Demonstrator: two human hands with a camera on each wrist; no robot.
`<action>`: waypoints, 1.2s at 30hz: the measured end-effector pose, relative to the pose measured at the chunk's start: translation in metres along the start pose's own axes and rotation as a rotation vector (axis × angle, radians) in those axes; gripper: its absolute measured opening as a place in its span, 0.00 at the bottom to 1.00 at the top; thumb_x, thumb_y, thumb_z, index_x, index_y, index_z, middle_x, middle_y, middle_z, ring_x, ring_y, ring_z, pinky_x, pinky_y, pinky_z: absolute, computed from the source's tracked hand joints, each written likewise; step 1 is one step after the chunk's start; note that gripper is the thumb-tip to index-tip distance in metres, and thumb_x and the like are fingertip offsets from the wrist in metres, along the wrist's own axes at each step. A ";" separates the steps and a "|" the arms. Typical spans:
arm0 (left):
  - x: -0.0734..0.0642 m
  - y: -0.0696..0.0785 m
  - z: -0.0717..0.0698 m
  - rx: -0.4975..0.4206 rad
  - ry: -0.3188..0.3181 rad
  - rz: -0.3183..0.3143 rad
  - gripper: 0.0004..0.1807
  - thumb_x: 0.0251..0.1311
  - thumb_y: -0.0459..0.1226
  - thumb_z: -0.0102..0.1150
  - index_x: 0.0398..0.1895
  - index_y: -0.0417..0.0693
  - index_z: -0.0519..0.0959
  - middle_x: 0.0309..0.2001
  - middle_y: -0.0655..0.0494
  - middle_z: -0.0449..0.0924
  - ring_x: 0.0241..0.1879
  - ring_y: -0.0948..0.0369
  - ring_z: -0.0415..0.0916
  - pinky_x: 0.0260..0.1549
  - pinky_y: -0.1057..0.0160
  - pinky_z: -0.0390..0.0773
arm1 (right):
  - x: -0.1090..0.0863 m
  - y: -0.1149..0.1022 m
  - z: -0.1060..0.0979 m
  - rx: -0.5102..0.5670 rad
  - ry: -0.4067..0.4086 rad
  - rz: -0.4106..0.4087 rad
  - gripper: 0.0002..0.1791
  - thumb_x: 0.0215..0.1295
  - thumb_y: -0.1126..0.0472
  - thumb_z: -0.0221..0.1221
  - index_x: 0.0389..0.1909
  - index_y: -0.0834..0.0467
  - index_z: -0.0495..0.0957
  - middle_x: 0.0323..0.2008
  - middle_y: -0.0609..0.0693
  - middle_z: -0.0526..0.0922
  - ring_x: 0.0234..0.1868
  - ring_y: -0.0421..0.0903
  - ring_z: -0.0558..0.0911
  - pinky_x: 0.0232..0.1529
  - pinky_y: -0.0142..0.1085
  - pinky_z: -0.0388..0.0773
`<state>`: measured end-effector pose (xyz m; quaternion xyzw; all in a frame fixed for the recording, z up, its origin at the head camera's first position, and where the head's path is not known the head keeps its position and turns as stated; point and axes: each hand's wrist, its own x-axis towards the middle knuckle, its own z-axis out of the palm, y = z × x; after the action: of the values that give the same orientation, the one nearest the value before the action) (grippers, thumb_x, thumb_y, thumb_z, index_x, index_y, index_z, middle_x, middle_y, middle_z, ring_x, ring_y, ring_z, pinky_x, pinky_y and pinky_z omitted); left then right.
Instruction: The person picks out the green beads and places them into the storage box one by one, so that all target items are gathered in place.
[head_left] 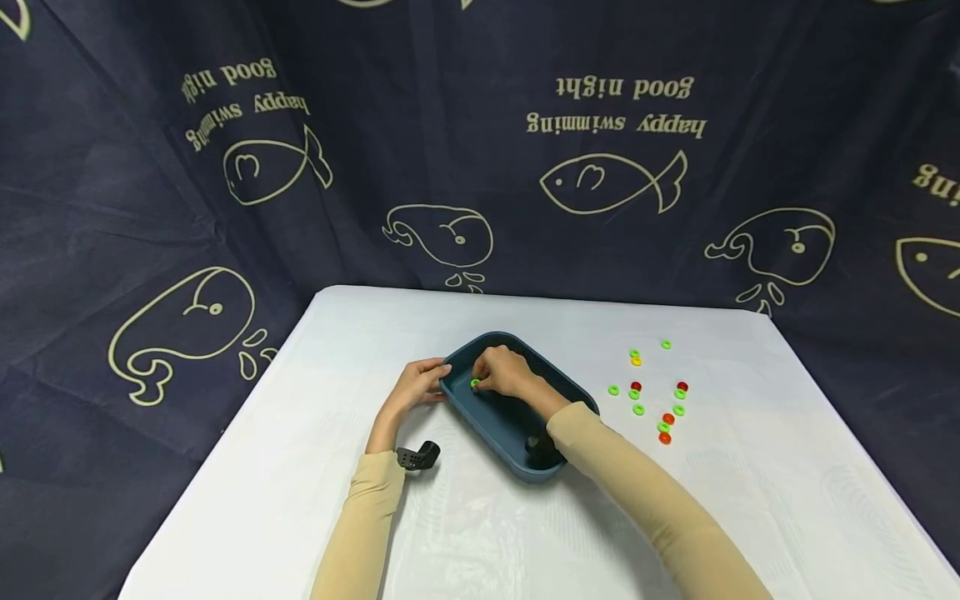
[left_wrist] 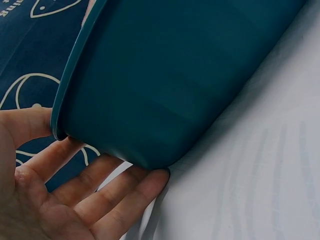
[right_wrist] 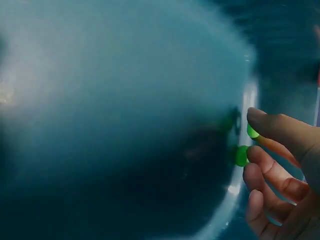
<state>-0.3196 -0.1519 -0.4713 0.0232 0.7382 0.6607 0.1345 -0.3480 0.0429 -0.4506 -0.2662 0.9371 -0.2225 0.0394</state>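
Observation:
A dark blue rectangular plastic bin [head_left: 480, 408] stands at an angle on the white table. My left hand [head_left: 417, 385] grips its left end; in the left wrist view the thumb hooks over the rim [left_wrist: 75, 55] and the fingers lie against the outer wall. My right hand [head_left: 504, 372] reaches inside the bin, near its far left end. Between its thumb and index finger it pinches a small green ring [right_wrist: 253, 131]. Another green piece [right_wrist: 242, 156] shows at the fingertips just below, close to the bin's wall.
Several small rings lie scattered on the table right of the bin: green ones [head_left: 638, 410], red ones [head_left: 682, 387], orange-red ones [head_left: 665, 438] and a yellow one [head_left: 636, 362]. A dark curtain [head_left: 450, 125] with fish drawings hangs behind the table [head_left: 787, 467].

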 end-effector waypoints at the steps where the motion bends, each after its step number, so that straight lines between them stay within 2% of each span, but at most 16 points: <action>1: -0.001 0.001 0.000 -0.003 -0.006 -0.002 0.26 0.67 0.39 0.50 0.65 0.35 0.66 0.61 0.33 0.68 0.49 0.45 0.79 0.52 0.48 0.79 | 0.000 0.000 0.001 -0.008 -0.004 -0.005 0.06 0.52 0.58 0.69 0.31 0.54 0.86 0.32 0.47 0.87 0.34 0.42 0.84 0.33 0.36 0.83; 7: -0.011 0.016 0.001 -0.021 -0.042 -0.015 0.26 0.68 0.37 0.49 0.65 0.32 0.64 0.62 0.30 0.66 0.53 0.40 0.75 0.56 0.43 0.75 | 0.001 -0.001 0.006 -0.029 -0.009 -0.016 0.06 0.52 0.58 0.69 0.31 0.55 0.86 0.29 0.47 0.86 0.31 0.42 0.83 0.29 0.34 0.81; 11: -0.015 0.022 0.003 -0.006 -0.045 -0.009 0.26 0.68 0.36 0.48 0.65 0.31 0.63 0.62 0.29 0.66 0.52 0.40 0.76 0.56 0.42 0.74 | 0.001 -0.001 0.006 -0.029 -0.006 -0.016 0.06 0.52 0.59 0.69 0.30 0.55 0.86 0.29 0.47 0.86 0.30 0.42 0.82 0.28 0.34 0.80; 21: 0.001 0.000 0.000 -0.001 -0.003 -0.006 0.26 0.67 0.39 0.50 0.65 0.35 0.65 0.61 0.33 0.68 0.50 0.44 0.79 0.53 0.47 0.79 | 0.000 0.000 0.002 0.003 -0.010 -0.001 0.10 0.53 0.58 0.69 0.36 0.56 0.85 0.33 0.49 0.86 0.33 0.43 0.83 0.31 0.36 0.82; 30: 0.002 -0.002 -0.001 0.018 0.003 0.003 0.25 0.67 0.40 0.50 0.63 0.36 0.68 0.59 0.33 0.71 0.48 0.47 0.81 0.50 0.50 0.81 | -0.002 -0.001 -0.023 0.088 0.060 0.013 0.12 0.52 0.57 0.69 0.38 0.55 0.85 0.35 0.48 0.87 0.37 0.44 0.82 0.35 0.34 0.81; 36: 0.002 -0.001 -0.001 0.002 -0.006 -0.010 0.26 0.67 0.40 0.50 0.64 0.35 0.66 0.59 0.31 0.70 0.49 0.44 0.79 0.52 0.47 0.79 | -0.002 0.003 -0.042 0.161 0.146 -0.023 0.13 0.54 0.58 0.68 0.39 0.58 0.85 0.33 0.50 0.87 0.35 0.44 0.83 0.36 0.34 0.81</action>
<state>-0.3217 -0.1528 -0.4728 0.0216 0.7384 0.6594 0.1401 -0.3557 0.0630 -0.4147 -0.2559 0.9134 -0.3165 -0.0100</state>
